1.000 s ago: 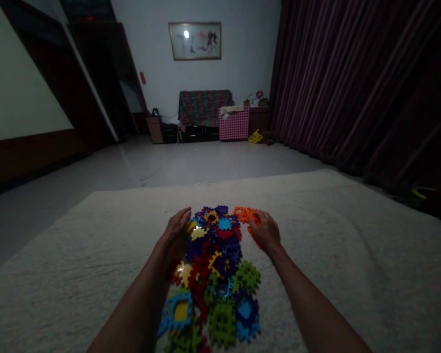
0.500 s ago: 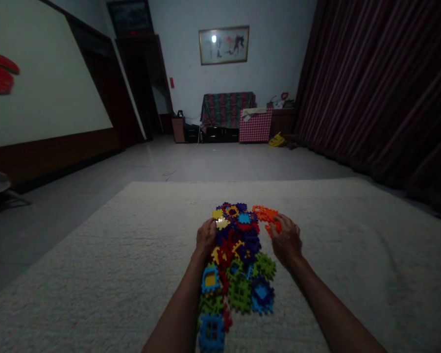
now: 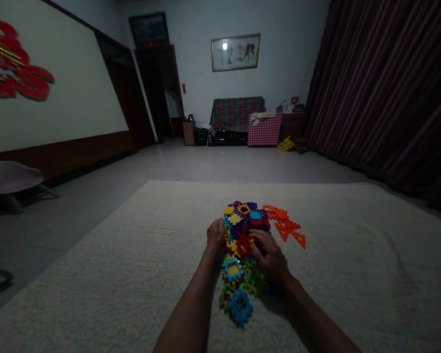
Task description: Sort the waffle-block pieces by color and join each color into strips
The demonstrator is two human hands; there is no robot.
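Note:
On the mat, notched plastic interlocking pieces lie in a long heap. Red pieces (image 3: 245,242) are in its middle, yellow pieces (image 3: 235,218) and a light blue piece (image 3: 256,214) at its far end. My left hand (image 3: 215,235) presses against the heap's left side with fingers curled; whatever they hold is hidden. Over the red and dark purple pieces reaches my right hand (image 3: 270,257), thumb and fingers apart, covering part of the heap. Orange pieces (image 3: 287,226) lie beyond it to the right. Nearer me are green pieces (image 3: 253,280) and a blue square piece (image 3: 240,306).
The heap rests on a pale textured mat (image 3: 150,245) on a tiled floor (image 3: 161,164). A low stool or chair (image 3: 12,177) stands at the left. Dark curtains (image 3: 375,93) hang at the right. Along the back wall is a cloth-covered cabinet (image 3: 237,113).
My right hand has moved left and nearer, from the orange pieces onto the heap. The orange pieces now lie free, and the near blue piece has turned. The view has shifted left.

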